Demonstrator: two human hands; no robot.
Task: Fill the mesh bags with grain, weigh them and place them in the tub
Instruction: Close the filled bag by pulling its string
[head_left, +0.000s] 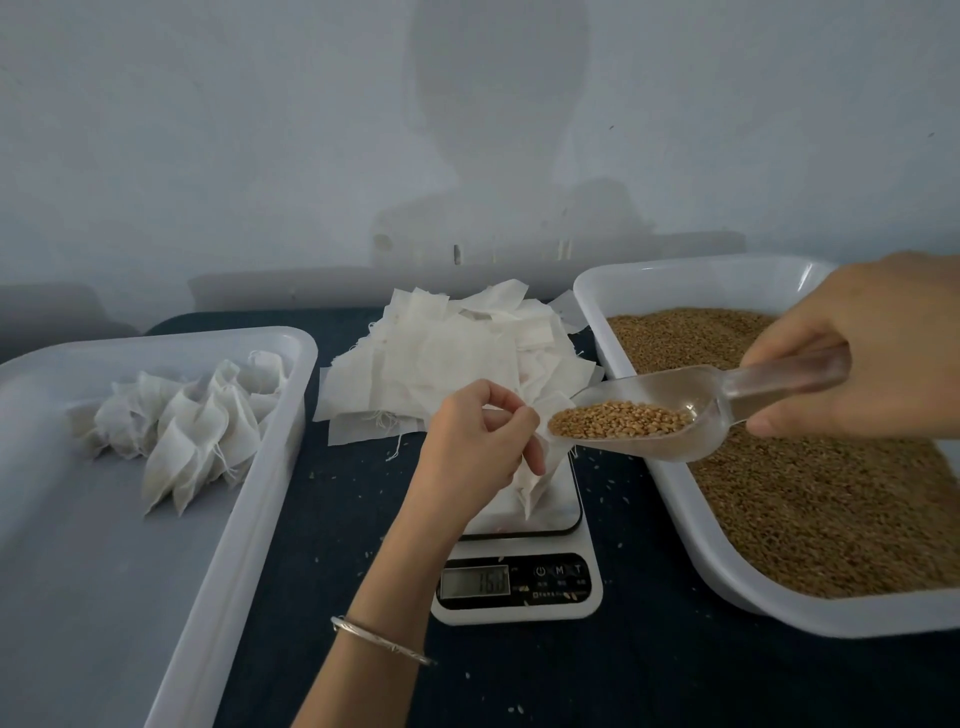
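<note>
The left hand (475, 436), at the centre of the frame, has its fingers (506, 405) curled, pinching the top edge of a white mesh bag (540, 478) that hangs down onto the platform of the scale (519, 577). The scale's display is lit, but its digits are too blurred to read for sure. A thin metal bangle (382, 640) circles the left wrist.

The right hand (878, 348), at the right edge of the frame, grips the handle of a clear plastic scoop (701, 410) with fingers and thumb curled round it. The scoop's bowl holds a heap of brown grain (618, 420), and its front lip sits just beside the left fingers, at the bag's mouth.

Under the scoop, at the right, a white tray (675, 499) is filled with loose grain. Behind the left hand, at upper centre, lies a heap of flat empty bags (441, 358). At the left of the frame stands a white tub (249, 519) with a cluster of filled bags (182, 421) in its far end. All rest on a dark bench (353, 519) strewn with stray kernels, against a pale wall (311, 130).
</note>
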